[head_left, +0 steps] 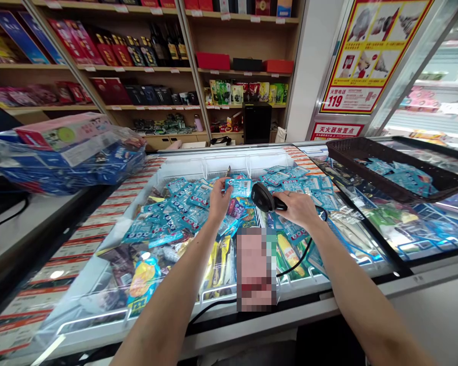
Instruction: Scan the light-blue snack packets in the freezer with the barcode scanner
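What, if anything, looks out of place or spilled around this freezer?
The blue packets lie strewn at mixed angles across the freezer, in overlapping heaps that look untidy. A black cable loops loosely over its front. I see no spill or damage, though I can't tell what the pixelated patch hides.

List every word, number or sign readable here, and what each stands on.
"火警电话": red-and-yellow poster
"119": same poster
"灭火器放置点": red sign below it
Too small or blurred: all other print, including the blue packet in the left hand and the shelf labels.
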Motion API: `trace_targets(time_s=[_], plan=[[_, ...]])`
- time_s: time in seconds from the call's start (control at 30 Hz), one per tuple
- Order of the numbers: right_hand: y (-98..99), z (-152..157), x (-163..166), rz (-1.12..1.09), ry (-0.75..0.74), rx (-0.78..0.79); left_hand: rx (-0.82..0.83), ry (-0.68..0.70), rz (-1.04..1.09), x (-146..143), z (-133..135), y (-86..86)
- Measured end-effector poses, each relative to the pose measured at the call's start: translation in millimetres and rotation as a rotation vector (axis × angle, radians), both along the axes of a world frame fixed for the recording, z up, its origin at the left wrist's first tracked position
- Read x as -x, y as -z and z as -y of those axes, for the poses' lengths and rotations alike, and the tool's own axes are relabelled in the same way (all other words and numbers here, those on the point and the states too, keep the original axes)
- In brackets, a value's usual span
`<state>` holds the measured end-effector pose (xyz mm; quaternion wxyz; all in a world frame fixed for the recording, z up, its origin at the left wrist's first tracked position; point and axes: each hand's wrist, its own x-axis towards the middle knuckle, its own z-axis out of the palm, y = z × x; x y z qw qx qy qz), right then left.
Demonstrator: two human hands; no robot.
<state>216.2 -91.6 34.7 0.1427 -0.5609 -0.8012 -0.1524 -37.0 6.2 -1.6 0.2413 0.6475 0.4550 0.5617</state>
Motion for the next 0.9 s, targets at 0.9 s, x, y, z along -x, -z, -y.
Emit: trace_targets(time_s=[0.9], plan=[[-1.0,1.3,3.4,0.008,0.030,0.019,-0.020,-0.004,-0.104,0.9,0.5,0.9]])
